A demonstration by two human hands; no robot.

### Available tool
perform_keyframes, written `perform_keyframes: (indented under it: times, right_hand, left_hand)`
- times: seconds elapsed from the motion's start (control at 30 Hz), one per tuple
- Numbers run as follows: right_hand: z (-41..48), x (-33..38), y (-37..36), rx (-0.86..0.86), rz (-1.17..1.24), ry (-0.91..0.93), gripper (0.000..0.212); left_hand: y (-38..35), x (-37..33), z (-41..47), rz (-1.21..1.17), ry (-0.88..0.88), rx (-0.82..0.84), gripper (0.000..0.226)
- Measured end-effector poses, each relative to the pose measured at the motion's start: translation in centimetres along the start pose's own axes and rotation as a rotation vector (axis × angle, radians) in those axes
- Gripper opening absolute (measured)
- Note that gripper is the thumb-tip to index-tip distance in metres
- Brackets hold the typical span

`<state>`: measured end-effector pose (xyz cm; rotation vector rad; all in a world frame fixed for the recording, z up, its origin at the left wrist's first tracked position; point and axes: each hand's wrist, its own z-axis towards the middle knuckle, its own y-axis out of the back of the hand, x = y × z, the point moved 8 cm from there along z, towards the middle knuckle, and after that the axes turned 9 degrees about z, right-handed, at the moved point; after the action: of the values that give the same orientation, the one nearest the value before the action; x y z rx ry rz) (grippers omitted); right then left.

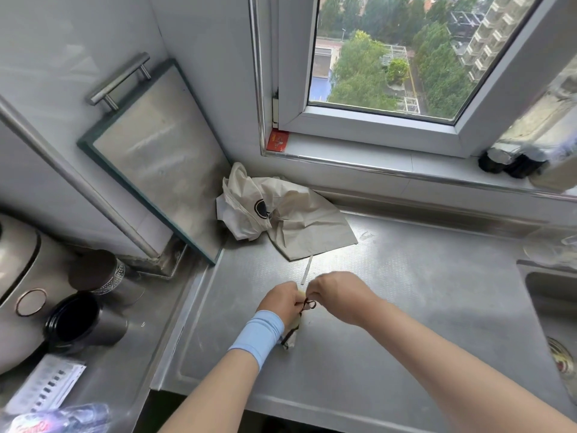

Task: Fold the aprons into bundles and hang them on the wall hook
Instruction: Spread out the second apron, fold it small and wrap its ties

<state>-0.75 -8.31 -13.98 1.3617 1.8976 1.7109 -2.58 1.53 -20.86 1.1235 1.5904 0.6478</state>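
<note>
A small rolled cream apron bundle (292,337) lies on the steel counter (406,307) under my hands, mostly hidden by my left wrist. My left hand (281,303) and my right hand (338,296) meet above it, each pinching the bundle's dark brown string (309,304), which forms a small loop between my fingers. A second cream apron (281,214) with a dark round logo lies crumpled in the back corner by the window, a pale strap (306,271) trailing from it toward my hands. No wall hook is in view.
A metal board with a bar handle (156,151) leans on the left wall. Dark cups (84,320) and an appliance (18,276) stand at the left. A sink (555,323) lies at the right; bottles (512,164) rest on the window sill.
</note>
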Motion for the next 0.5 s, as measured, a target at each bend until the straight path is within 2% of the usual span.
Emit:
perform_keyframes:
  times: [0.1, 0.2, 0.3, 0.4, 0.5]
  right_hand:
    - [1.6, -0.4, 0.4, -0.075, 0.054, -0.064, 0.016]
    - [1.4, -2.9, -1.4, -0.111, 0.370, -0.280, 0.012]
    - [-0.1, -4.1, -4.2, -0.087, 0.621, -0.416, 0.011]
    - [-1.5, -4.1, -6.4, -0.060, 0.846, -0.486, 0.014]
    - [-2.3, -3.8, -7.5, -0.089, 0.920, -0.519, 0.025]
  left_hand:
    - [-1.1, 0.5, -0.1, -0.046, 0.017, 0.051, 0.020]
    - [-1.1, 0.5, -1.3, -0.114, -0.041, -0.013, 0.015]
    - [-1.0, 2.1, -2.4, -0.310, 0.089, -0.134, 0.009]
    - [-1.5, 2.3, -3.3, -0.466, 0.187, -0.173, 0.009]
    - [-1.8, 2.2, -4.0, -0.643, 0.285, -0.174, 0.013]
